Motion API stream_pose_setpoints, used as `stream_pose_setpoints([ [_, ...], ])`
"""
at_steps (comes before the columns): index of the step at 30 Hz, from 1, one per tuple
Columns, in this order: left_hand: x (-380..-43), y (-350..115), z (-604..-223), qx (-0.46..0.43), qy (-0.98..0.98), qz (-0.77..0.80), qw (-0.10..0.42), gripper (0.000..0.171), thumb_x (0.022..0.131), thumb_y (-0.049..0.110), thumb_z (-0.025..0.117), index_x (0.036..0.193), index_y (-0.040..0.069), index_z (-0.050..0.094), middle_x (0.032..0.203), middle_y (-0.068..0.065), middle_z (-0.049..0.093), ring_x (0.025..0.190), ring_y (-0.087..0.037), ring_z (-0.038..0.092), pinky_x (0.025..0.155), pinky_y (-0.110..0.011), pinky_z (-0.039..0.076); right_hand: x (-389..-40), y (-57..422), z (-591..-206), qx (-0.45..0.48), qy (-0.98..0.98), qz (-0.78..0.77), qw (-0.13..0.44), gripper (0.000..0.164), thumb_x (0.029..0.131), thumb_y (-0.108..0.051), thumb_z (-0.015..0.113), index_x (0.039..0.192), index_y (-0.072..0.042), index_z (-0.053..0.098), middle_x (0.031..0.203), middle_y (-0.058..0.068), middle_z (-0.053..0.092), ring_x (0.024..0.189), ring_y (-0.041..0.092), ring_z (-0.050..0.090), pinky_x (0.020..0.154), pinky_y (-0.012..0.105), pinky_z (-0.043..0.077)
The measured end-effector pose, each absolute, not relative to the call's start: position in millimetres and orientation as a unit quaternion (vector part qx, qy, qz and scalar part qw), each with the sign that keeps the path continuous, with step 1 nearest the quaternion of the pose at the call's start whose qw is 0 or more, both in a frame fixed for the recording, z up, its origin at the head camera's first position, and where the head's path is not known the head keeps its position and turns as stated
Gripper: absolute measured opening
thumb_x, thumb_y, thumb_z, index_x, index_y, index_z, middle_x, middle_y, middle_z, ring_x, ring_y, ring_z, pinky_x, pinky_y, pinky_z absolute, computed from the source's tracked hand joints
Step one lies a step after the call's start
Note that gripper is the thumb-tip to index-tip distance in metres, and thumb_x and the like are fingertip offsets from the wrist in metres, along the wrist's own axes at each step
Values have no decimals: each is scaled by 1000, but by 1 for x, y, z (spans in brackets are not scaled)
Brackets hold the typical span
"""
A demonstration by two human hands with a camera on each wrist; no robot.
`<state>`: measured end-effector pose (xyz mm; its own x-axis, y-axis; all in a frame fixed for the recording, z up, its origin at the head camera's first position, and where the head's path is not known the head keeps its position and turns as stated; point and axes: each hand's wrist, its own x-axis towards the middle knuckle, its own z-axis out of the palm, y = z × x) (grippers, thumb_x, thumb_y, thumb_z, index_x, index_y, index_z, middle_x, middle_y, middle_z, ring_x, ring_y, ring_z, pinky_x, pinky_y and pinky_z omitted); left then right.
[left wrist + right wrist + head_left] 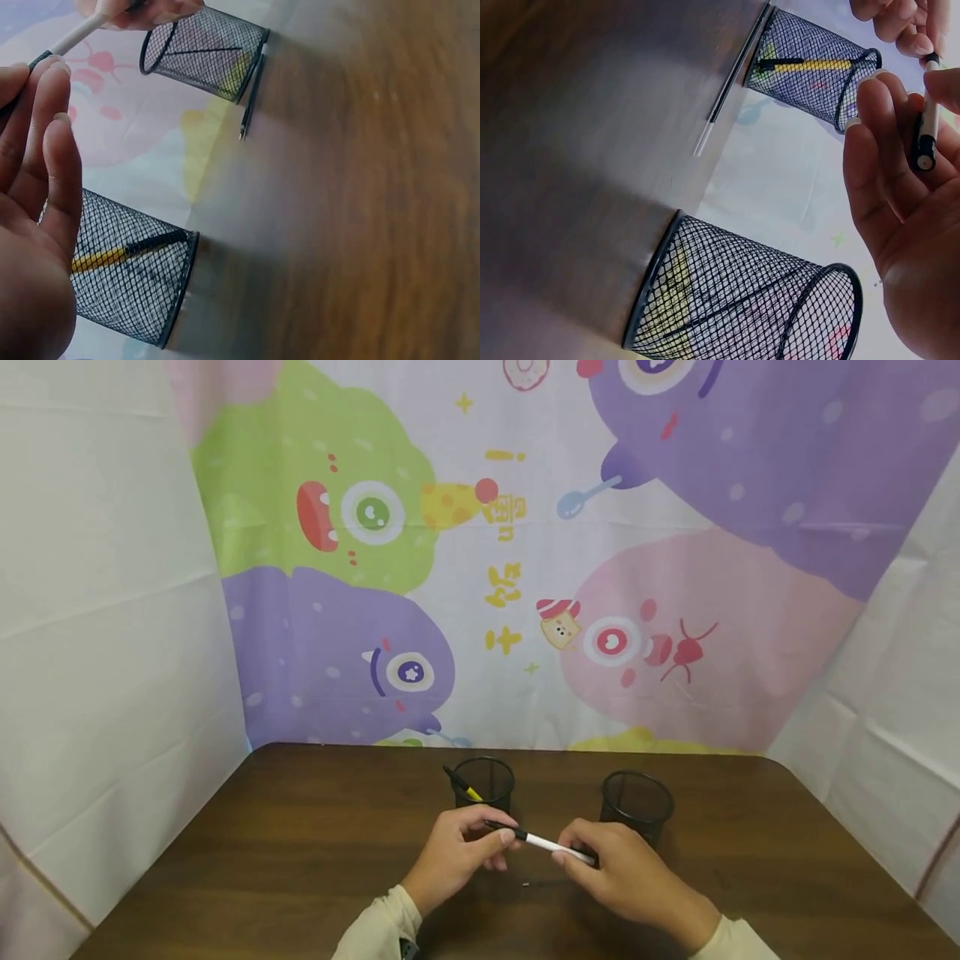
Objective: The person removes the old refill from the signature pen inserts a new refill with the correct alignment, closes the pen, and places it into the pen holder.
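Observation:
Both hands hold one white pen [542, 842] with a black grip, slanted above the table. My left hand [456, 853] pinches the black front end between thumb and fingers. Around the white barrel's rear end are the thumb and fingers of my right hand [628, 870]; its black clip and end show in the right wrist view. Below the hands, a thin dark pen refill [549, 883] with a metal tip lies on the table. In the right wrist view, the refill's [730, 88] other end looks clear.
Behind the left hand stands a black mesh pen cup [513, 782] with a yellow-and-black pen [471, 792] leaning inside. A second mesh cup [672, 802] stands behind the right hand. The brown wooden table [315, 843] meets a printed cartoon curtain [510, 710] at the back.

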<state>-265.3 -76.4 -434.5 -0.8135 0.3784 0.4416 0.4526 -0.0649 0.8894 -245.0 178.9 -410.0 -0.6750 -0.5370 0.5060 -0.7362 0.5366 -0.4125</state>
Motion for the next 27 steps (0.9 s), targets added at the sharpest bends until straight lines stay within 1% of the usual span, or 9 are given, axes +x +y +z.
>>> stream_pose_setpoints([
  [6, -263, -74, -433, -272, -689, -671, 33, 20, 95, 13, 70, 108, -2, 71, 86, -13, 75, 60, -15, 67, 58, -28, 58, -246, 176, -409, 377, -860, 301, 168, 7, 95, -25, 71, 93, -25, 65, 74, -21, 53, 57, -5, 40, 47, 18, 40],
  [10, -261, -72, -432, -255, -682, -685, 27, 23, 95, 14, 70, 111, -3, 70, 87, -15, 74, 61, -15, 67, 58, -26, 56, -246, 175, -409, 381, -859, 297, 170, 7, 95, -25, 72, 94, -25, 65, 75, -22, 54, 55, -6, 37, 46, 16, 38],
  [15, -259, -68, -430, -252, -685, -682, 38, 19, 97, 14, 68, 111, 1, 71, 88, -15, 73, 61, -15, 66, 56, -24, 55, -245, 175, -409, 384, -858, 297, 166, 7, 95, -24, 71, 94, -25, 64, 75, -23, 55, 54, -6, 36, 44, 16, 36],
  [19, -256, -64, -428, -246, -694, -674, 51, 18, 98, 18, 67, 110, 6, 72, 86, -10, 73, 61, -16, 66, 55, -25, 55, -245, 176, -410, 385, -857, 303, 161, 6, 97, -23, 70, 95, -24, 64, 74, -24, 56, 54, -5, 40, 45, 16, 38],
  [21, -255, -61, -427, -243, -697, -672, 53, 18, 98, 19, 67, 110, 7, 73, 81, -9, 72, 61, -16, 66, 55, -26, 55, -245, 177, -411, 384, -856, 307, 157, 5, 98, -24, 69, 95, -23, 64, 74, -24, 56, 55, -3, 44, 47, 17, 40],
  [24, -255, -59, -426, -240, -697, -673, 54, 18, 98, 20, 68, 109, 7, 74, 74, -11, 70, 61, -18, 68, 55, -27, 56, -245, 178, -410, 385, -857, 307, 152, 6, 98, -26, 68, 95, -24, 64, 74, -24, 57, 56, -2, 47, 48, 18, 42],
  [27, -255, -59, -426, -238, -696, -675, 55, 18, 97, 20, 69, 108, 7, 75, 71, -12, 68, 60, -19, 69, 53, -28, 56, -246, 176, -409, 388, -857, 306, 149, 5, 98, -26, 68, 95, -24, 64, 75, -22, 59, 56, -2, 47, 48, 17, 42],
])
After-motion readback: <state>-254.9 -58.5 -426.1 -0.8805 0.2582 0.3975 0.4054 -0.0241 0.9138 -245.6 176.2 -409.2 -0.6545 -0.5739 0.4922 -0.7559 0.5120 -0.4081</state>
